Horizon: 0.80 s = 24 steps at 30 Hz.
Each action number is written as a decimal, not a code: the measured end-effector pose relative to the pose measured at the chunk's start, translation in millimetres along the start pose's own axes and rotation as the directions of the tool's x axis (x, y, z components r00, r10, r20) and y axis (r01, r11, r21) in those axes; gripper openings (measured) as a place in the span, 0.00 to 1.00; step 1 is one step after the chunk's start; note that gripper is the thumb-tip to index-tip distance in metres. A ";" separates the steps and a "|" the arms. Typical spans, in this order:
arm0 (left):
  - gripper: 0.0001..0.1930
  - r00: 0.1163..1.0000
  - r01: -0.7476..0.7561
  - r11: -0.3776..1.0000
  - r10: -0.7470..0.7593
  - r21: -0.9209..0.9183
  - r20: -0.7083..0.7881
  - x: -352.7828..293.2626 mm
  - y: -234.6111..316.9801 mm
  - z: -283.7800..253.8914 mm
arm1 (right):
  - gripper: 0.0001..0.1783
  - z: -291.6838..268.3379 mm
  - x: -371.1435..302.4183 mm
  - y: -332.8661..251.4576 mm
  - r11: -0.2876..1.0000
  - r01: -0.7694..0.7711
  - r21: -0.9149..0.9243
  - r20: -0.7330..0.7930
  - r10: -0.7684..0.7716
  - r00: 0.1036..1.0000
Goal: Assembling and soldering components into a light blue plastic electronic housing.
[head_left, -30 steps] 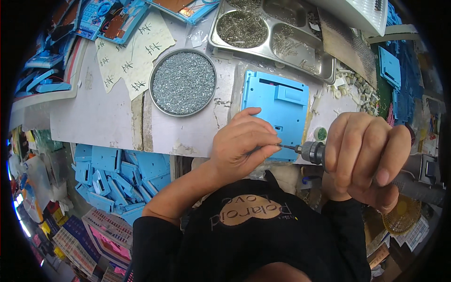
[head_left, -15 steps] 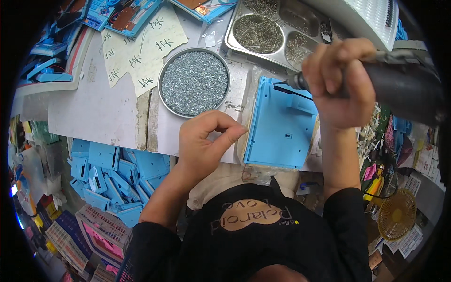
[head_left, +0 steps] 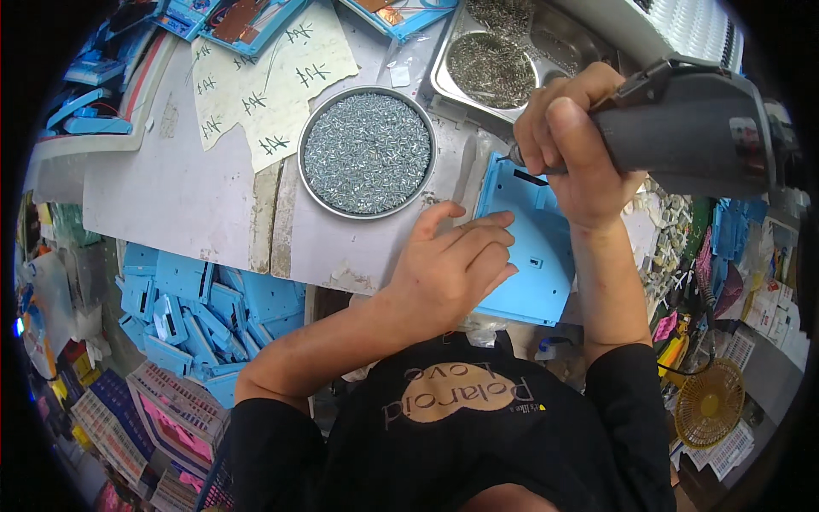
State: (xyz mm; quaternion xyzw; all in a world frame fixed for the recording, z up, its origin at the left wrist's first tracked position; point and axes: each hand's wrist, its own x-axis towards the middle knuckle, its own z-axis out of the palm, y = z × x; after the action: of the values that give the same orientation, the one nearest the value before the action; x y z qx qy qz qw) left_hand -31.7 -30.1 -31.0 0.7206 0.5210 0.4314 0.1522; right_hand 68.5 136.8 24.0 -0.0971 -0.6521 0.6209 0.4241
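Note:
A light blue plastic panel (head_left: 529,286) with small holes and a slot lies on the bench in front of me. My left hand (head_left: 456,264) rests over its left side, fingers apart, with nothing visible in them. Wrapped round a dark grey electric screwdriver (head_left: 674,128) is my right hand (head_left: 580,145). The tool lies sideways, and its narrow tip reaches the panel's upper left corner. Whether the tip sits on a screw is too small to tell. A round metal tray (head_left: 304,183) of silvery screws stands left of the panel.
A steel compartment tray (head_left: 444,81) with small metal parts stands behind the panel. Marked paper (head_left: 264,94) lies at the back left. Blue casings (head_left: 192,307) are heaped below the bench at left. A yellow fan (head_left: 710,401) is at the lower right.
My left hand has moved right from beside the panel onto it, its pinched fingers now spread. My right hand has shifted the screwdriver slightly left, and its tip is now at the panel's corner.

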 end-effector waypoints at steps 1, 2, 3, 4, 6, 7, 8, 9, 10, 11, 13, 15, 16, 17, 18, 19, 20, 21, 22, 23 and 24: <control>0.11 1.000 0.014 1.000 -0.014 0.018 0.013 1.7 2.3 -1.5 | 0.11 0.3 1.2 0.9 1.000 -0.009 -0.001 -0.015 0.009 1.000; 0.11 0.999 0.025 0.999 -0.026 0.036 0.027 3.1 4.5 -2.7 | 0.11 0.7 2.5 0.8 1.000 -0.017 -0.003 -0.032 0.017 0.999; 0.11 1.000 0.014 0.999 -0.015 0.043 0.021 2.8 4.7 -2.2 | 0.11 0.8 3.1 -0.2 1.000 -0.025 -0.006 -0.050 0.024 0.998; 0.11 1.000 0.003 0.999 -0.004 0.050 0.016 1.7 4.0 -0.4 | 0.11 1.1 1.7 -6.7 0.999 -0.048 0.017 -0.058 0.049 0.997; 0.11 1.000 -0.005 0.998 0.006 0.064 -0.011 0.6 0.7 0.4 | 0.12 3.7 0.8 -23.6 0.993 -0.089 0.072 -0.055 0.093 0.994; 0.11 1.000 -0.005 0.998 0.007 0.066 -0.027 0.9 -1.0 0.4 | 0.13 3.8 2.1 -27.1 0.988 -0.026 0.152 0.022 0.023 1.000; 0.11 0.999 -0.006 0.998 0.008 0.057 -0.034 -0.4 0.8 1.9 | 0.13 6.5 -4.6 -26.8 0.995 -0.044 0.085 0.010 0.044 0.999; 0.11 0.999 0.002 0.999 0.000 0.050 -0.045 -1.6 2.0 3.1 | 0.13 7.4 -8.9 -23.3 0.999 -0.038 -0.004 0.007 0.038 0.999; 0.11 0.998 0.011 0.999 -0.009 0.045 -0.057 -2.7 2.8 4.1 | 0.14 9.7 -15.5 -19.6 0.995 -0.042 -0.088 0.001 0.042 0.999; 0.12 0.997 0.017 0.999 -0.015 0.038 -0.072 -2.4 2.9 5.0 | 0.14 9.2 -16.9 -15.6 0.980 -0.017 -0.197 0.008 0.019 1.000; 0.10 0.995 0.011 0.999 -0.007 0.040 -0.102 -3.3 2.3 7.6 | 0.14 11.0 -18.5 -14.5 0.966 -0.020 -0.259 0.006 0.022 1.000; 0.10 0.991 0.008 1.000 -0.005 0.022 -0.131 -3.3 -0.1 10.0 | 0.13 13.0 -20.2 -17.0 0.980 -0.079 -0.181 -0.009 0.079 0.997; 0.09 0.989 0.009 1.000 -0.009 0.001 -0.146 -2.8 -2.2 11.3 | 0.12 13.0 -19.5 -18.0 0.983 -0.109 -0.149 -0.010 0.109 0.994; 0.09 0.987 0.009 1.000 -0.012 -0.016 -0.162 -1.9 -3.9 11.4 | 0.12 12.4 -15.9 -19.5 0.981 -0.144 -0.128 -0.002 0.144 0.990; 0.09 0.988 0.046 0.994 -0.060 -0.098 -0.145 -0.7 -4.1 8.6 | 0.12 12.4 -11.5 -25.5 0.988 -0.130 -0.087 0.012 0.132 0.991; 0.09 0.986 0.083 0.980 -0.107 -0.179 -0.125 0.9 -4.0 3.3 | 0.13 12.7 -9.3 -33.8 0.991 -0.122 -0.047 0.022 0.123 0.992; 0.09 0.981 0.133 0.960 -0.163 -0.246 -0.106 -1.3 -5.9 -1.4 | 0.13 14.8 -7.2 -47.1 0.997 -0.070 0.027 0.045 0.068 0.997; 0.09 0.978 0.142 0.959 -0.174 -0.245 -0.117 -2.9 -5.0 -3.1 | 0.14 14.0 -9.2 -59.8 0.996 -0.045 0.072 0.084 0.039 0.996; 0.09 0.974 0.151 0.958 -0.186 -0.244 -0.128 -4.2 -4.6 -4.4 | 0.15 13.5 -11.7 -71.8 0.992 -0.029 0.120 0.122 0.014 0.992; 0.09 0.972 0.149 0.961 -0.186 -0.234 -0.145 -2.4 -4.8 -7.0 | 0.15 13.9 -14.4 -74.6 0.991 -0.026 0.132 0.149 0.007 0.989; 0.10 0.969 0.162 0.962 -0.197 -0.219 -0.150 -1.6 -3.4 -9.3 | 0.15 14.1 -18.2 -77.0 0.989 -0.028 0.144 0.174 0.003 0.985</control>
State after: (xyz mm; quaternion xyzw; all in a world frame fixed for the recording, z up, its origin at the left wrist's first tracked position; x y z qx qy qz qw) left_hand -41.2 -32.3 -28.7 0.6113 0.5480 0.5271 0.2193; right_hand 101.1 98.5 86.6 -0.0168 -0.6386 0.6762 0.3669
